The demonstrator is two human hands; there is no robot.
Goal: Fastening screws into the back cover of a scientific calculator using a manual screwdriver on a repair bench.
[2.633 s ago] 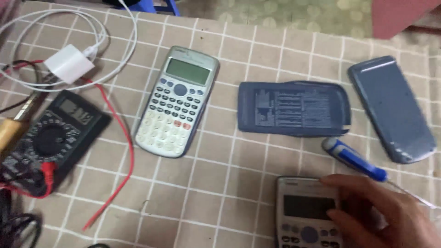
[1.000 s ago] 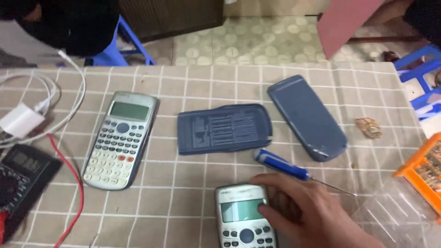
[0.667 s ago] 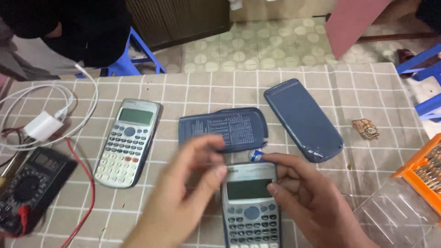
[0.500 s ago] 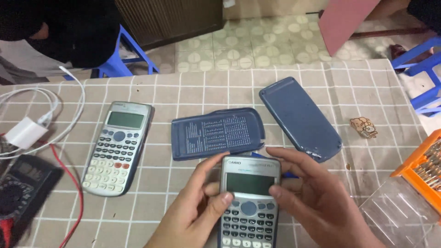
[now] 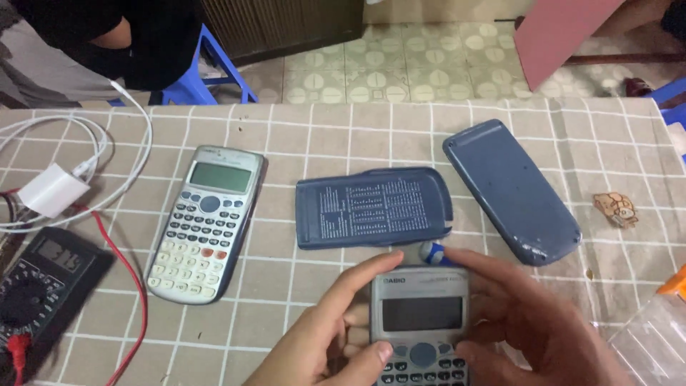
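Note:
My left hand [image 5: 330, 336] and my right hand [image 5: 527, 322] both hold a grey scientific calculator [image 5: 420, 314] at the near edge of the table, display up and blank. My left thumb rests on its keypad. The tip of a blue screwdriver [image 5: 431, 251] shows just behind the calculator, under my right fingers. A second grey calculator [image 5: 206, 223] lies flat to the left. Two blue slide covers lie beyond: one [image 5: 373, 207] inner side up with a printed table, the other [image 5: 509, 189] outer side up to the right.
A black multimeter [image 5: 41, 280] with a red lead [image 5: 136, 286] sits at the left edge, near a white charger [image 5: 53, 189] and cable. A small sticker-like figure [image 5: 616, 209] lies at right, a clear plastic box [image 5: 654, 343] at the near right corner. Another person sits beyond the table, top left.
My right hand first rested alone on the calculator; my left hand came in and both lifted and drew it toward me. The view shifted right, then tilted closer.

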